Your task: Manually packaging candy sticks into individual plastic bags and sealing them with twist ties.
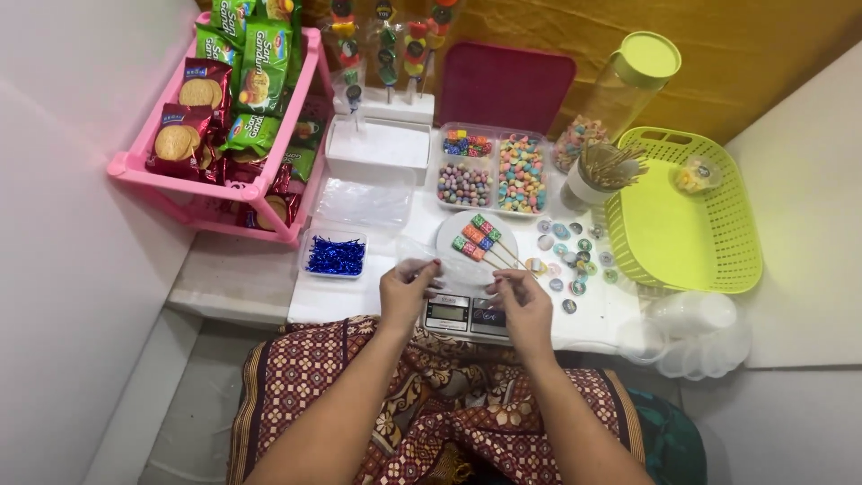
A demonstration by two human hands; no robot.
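Observation:
My left hand [406,289] and my right hand [523,304] are both closed on a thin clear plastic bag [453,268], holding it stretched between them above a small digital scale [467,314]. Just beyond the bag, a white round plate [452,235] carries two wooden skewers of coloured square candies [476,238]. The skewer sticks point toward my right hand.
A clear divided box of coloured candies [492,171], a cup of wooden skewers [603,171], a tall jar with a green lid [620,90], a green basket [682,216], round stickers [570,256], blue shreds in a tray [335,256], a pink shelf of biscuit packs [224,117], finished skewers in a white stand [382,54].

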